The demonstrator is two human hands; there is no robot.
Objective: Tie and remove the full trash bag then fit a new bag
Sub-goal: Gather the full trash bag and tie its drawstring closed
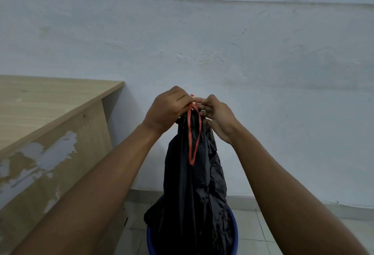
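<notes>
Left hand (pixel 168 109), right hand (pixel 218 117) both pinching red drawstring (pixel 194 143) atop black trash bag (pixel 192 204), bag in blue bin (pixel 235 234), per my feed.

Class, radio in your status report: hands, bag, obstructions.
Left hand and right hand pinch red drawstring. Black bag gathered, base in blue bin. Desk close at left.

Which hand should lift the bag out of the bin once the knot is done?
Probably left: the left hand is curled round the gathered neck of the black bag, while the right hand only pinches the red drawstring.
</notes>
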